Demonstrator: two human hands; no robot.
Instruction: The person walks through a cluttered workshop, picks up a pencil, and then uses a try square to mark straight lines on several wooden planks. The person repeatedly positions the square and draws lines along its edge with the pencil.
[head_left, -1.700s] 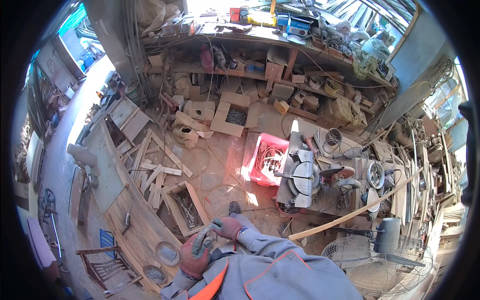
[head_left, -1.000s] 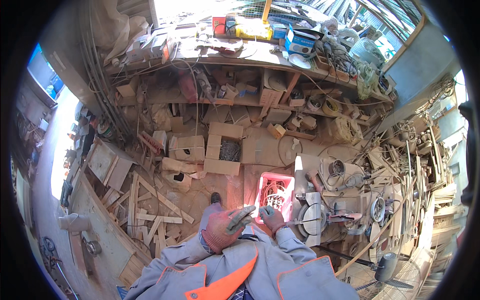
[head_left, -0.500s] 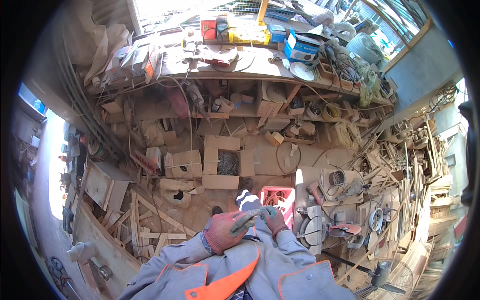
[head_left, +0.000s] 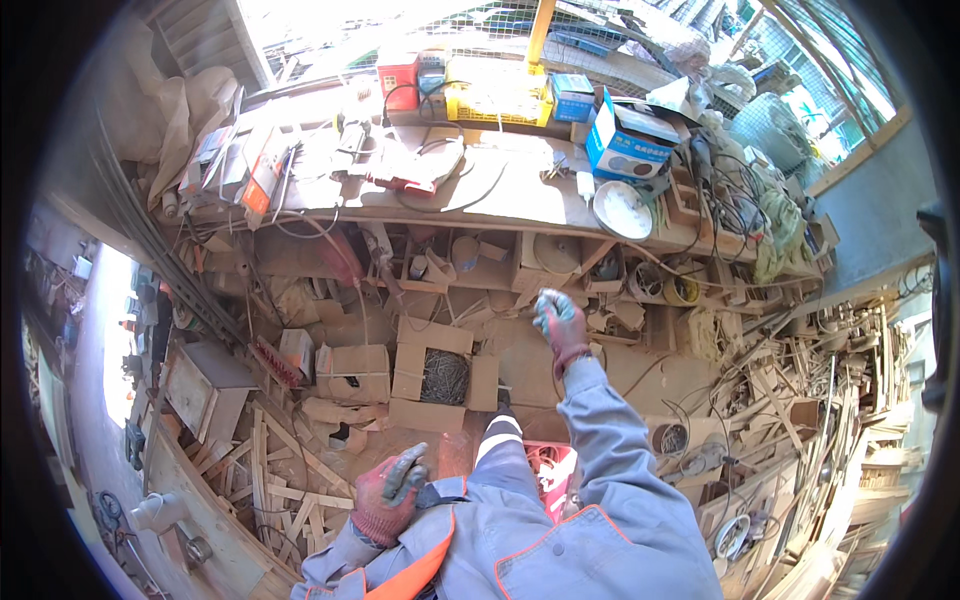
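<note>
Beside the front of the grey jacket point(head_left: 470, 540), the left hand point(head_left: 386, 495), in a red and grey-green glove, has its fingers loosely bent; whether it holds anything cannot be told. Stretched forward, the right hand point(head_left: 562, 326), gloved alike, has its fingers curled, grip unclear. On the floor between them, an open cardboard box point(head_left: 408, 374) contains thin dark pieces. Beyond, a white dish point(head_left: 622, 210) sits at the workbench's point(head_left: 530, 190) edge, near a blue-and-white box point(head_left: 628, 146).

Bench point(head_left: 500, 180) beyond hands point(head_left: 562, 325), seemingly nails point(head_left: 445, 377) in carton point(head_left: 484, 383)
</note>
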